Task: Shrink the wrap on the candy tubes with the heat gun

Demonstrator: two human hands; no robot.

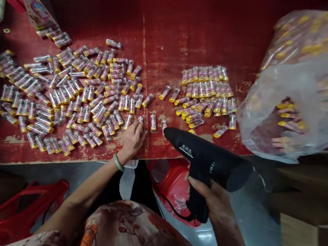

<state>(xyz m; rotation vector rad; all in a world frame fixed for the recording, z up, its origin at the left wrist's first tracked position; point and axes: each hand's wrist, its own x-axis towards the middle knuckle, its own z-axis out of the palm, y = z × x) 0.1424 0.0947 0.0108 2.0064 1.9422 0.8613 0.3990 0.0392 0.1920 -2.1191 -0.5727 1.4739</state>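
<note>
Nearest: patterned top (135, 234), red stool (173, 186) under the table edge. Right hand (212, 198) wraps the grip of a black gun (219, 162), hot-air type by the look; can't tell if it's running. Nozzle points left, tip right at a small tube (164, 123); contact or slight gap, can't tell. Left hand (133, 138), green bangle (118, 162) on the wrist, is over the front edge: fingers curled close together, tips at another tube (140, 118); pinched or just touched, can't tell. One loose tube (153, 122) sits between. My read: step in hand is blowing heat on tubes, a piece at a time; next move calls for a steady nozzle and left fingertips clear of the airflow. Further in: big tube spread (64, 91) to the left, smaller rowed batch (209, 89) to the right, clear bag (325, 52) of yellow-ended pieces beyond that, printed box (36, 1) far left, red tabletop (178, 26) behind.
</note>
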